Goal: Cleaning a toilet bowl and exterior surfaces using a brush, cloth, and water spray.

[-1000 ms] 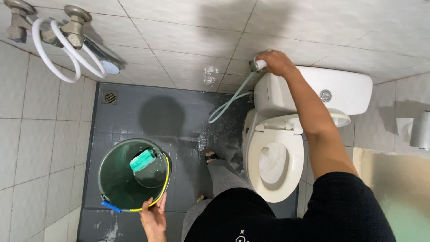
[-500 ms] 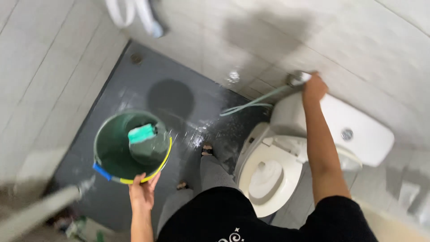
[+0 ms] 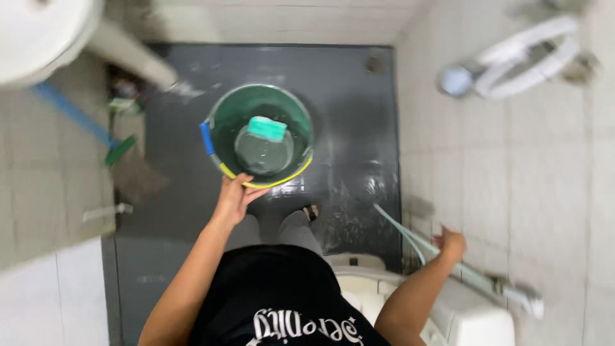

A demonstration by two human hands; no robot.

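your left hand (image 3: pixel 234 195) is closed on the near rim of the round green plastic bucket (image 3: pixel 224 125), fingers curled over the edge where the yellow handle (image 3: pixel 282 181) runs along it. the bucket stands on the dark grey wet floor (image 3: pixel 359 115), straight ahead of that hand. inside it, past your fingertips, lies a teal rectangular sponge (image 3: pixel 268 129), resting at the top edge of a round grey-green disc shape (image 3: pixel 262 152) at the bottom; whether that disc is a lid, a smaller bowl or the bucket's own base, the view does not tell. a blue grip (image 3: pixel 206 138) sits on the rim, up and to the left of your hand.

your right hand (image 3: pixel 451 243) is out to the right, next to the pale green thin hose (image 3: pixel 403 234), which runs from the floor past it to a white spray nozzle (image 3: pixel 525 298) lying lower right. the hand is blurred, so you cannot tell whether it grips the hose or only touches it. below that hand is the white ceramic toilet (image 3: pixel 474 320). far up and to the right of it, a white shower head with coiled hose (image 3: pixel 506 54) hangs on the tiled wall.
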